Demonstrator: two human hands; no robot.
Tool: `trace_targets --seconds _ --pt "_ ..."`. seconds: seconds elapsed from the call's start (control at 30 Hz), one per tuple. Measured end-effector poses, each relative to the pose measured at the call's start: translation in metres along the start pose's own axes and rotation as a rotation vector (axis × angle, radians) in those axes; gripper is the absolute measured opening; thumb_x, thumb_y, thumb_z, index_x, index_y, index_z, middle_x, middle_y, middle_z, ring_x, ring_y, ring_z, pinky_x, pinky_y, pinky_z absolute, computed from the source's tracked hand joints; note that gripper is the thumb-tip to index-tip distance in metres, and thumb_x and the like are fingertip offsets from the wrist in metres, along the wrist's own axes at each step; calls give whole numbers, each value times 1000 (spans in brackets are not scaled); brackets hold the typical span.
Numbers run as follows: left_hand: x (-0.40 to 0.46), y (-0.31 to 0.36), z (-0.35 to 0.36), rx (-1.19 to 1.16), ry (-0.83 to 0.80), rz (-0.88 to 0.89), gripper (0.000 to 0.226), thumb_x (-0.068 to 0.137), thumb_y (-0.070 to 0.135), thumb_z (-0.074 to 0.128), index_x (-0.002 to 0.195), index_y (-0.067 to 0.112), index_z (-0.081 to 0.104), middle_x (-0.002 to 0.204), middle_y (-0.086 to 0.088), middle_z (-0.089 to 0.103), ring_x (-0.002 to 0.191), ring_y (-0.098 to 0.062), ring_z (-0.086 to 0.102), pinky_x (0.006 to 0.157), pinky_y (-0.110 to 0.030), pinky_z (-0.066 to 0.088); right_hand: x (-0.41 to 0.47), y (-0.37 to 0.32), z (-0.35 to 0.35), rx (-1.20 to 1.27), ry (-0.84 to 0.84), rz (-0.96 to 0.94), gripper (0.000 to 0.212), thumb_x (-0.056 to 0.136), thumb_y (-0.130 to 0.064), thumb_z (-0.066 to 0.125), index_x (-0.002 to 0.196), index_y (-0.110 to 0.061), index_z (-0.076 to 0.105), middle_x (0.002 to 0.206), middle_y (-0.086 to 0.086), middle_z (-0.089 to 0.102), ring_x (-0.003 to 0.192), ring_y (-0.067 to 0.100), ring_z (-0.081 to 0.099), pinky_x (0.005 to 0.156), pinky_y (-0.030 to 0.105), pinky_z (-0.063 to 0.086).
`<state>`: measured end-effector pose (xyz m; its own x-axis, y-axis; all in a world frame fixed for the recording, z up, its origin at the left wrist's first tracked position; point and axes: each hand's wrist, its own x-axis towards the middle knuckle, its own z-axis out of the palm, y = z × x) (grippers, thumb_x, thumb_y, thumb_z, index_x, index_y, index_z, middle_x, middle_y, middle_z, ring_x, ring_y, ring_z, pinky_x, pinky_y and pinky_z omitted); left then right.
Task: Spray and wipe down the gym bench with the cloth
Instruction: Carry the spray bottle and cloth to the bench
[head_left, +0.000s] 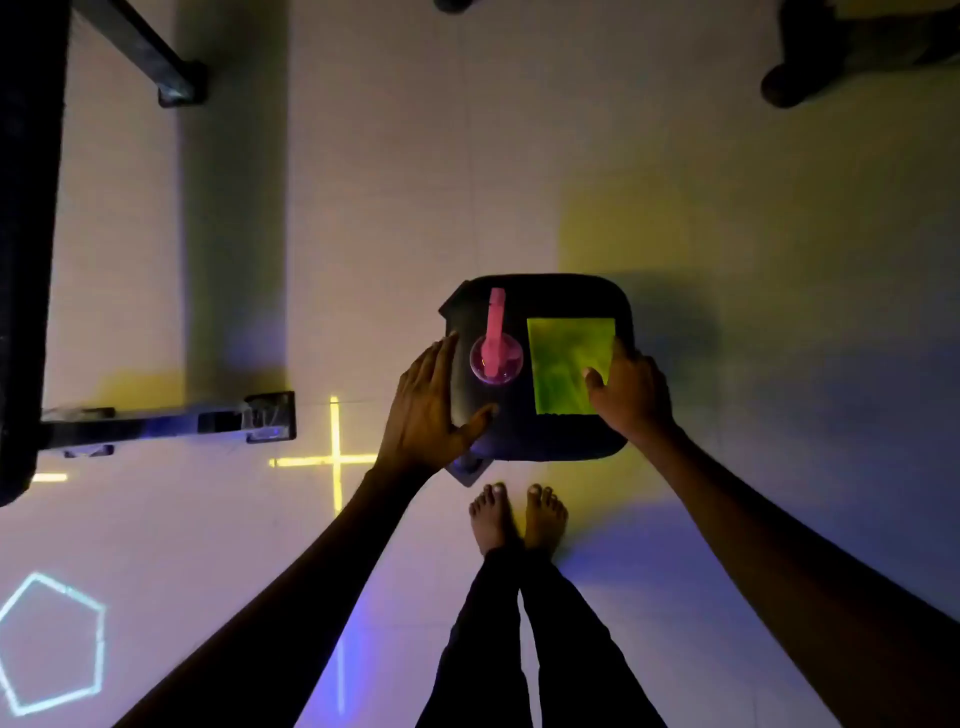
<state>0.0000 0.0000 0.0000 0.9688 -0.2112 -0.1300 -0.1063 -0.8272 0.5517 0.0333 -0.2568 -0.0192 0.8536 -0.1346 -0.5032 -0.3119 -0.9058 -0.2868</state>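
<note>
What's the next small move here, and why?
Probably release the stool and close the left hand on the pink spray bottle. Both hands grip the stool's sides; the bottle stands upright beside the green cloth, which the right hand touches.

The bench (540, 436) is a small, square, black padded seat with rounded corners, seen from straight above and standing on a pale floor. A spray bottle (496, 353) stands upright on its left half, clear-bodied with a pink trigger head whose nozzle points toward the far edge. Just to the right of the bottle, apart from it, a bright green cloth (563, 364) lies flat, folded into a neat rectangle, covering much of the right half of the pad.
</note>
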Motion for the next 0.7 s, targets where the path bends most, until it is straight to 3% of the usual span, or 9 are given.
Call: trace_targets --seconds 0.17,0.3,0.4,0.5,0.57,0.63,0.67,0.7 --pt "20 -6 33 -226 99 -118 101 84 64 64 160 14 21 160 -8 40 141 -25 44 111 -34 40 35 7 41 203 54 256 60 98 -31 67 141 4 47 135 31 59 127 49 56 99 52 48" --pt "38 -1 41 -338 183 -101 97 83 59 66 157 11 27 153 -7 50 132 -28 56 105 -42 53 54 7 60 250 100 371 68 92 -33 74 141 3 45 141 27 53 132 48 51 100 52 49" --pt "47 7 44 -356 214 -105 91 84 56 65 157 14 30 145 -6 58 119 -26 64 95 -42 57 64 8 68 319 112 436 69 88 -31 79 138 3 46 139 27 57 132 46 55 99 52 51" --pt "56 15 43 -358 226 -131 82 87 48 64 154 11 35 121 -2 70 94 -23 70 82 -38 60 69 7 65 447 60 500 63 86 -28 82 135 2 56 137 24 64 128 43 60 92 44 52" --pt "62 19 42 -349 222 -169 69 89 37 64 148 7 43 98 6 69 76 -18 66 75 -38 60 69 7 62 507 1 490 48 86 -26 82 124 0 68 131 21 68 122 42 64 87 41 51" --pt "65 22 41 -320 216 -207 61 90 30 62 144 5 50 88 8 67 68 -15 62 72 -33 59 63 5 56 560 -13 458 26 85 -24 81 102 -5 73 116 18 72 111 39 67 80 39 50" --pt "65 24 39 -310 215 -223 59 90 30 62 143 6 51 86 7 67 67 -16 62 71 -29 57 59 4 52 584 0 430 18 84 -22 80 85 -9 68 102 14 72 101 37 67 74 36 46" --pt "64 26 37 -302 211 -234 58 90 29 62 142 6 53 85 6 67 66 -18 63 70 -26 54 53 2 47 601 2 401 23 84 -21 78 74 -11 60 88 10 68 92 34 66 71 34 42"
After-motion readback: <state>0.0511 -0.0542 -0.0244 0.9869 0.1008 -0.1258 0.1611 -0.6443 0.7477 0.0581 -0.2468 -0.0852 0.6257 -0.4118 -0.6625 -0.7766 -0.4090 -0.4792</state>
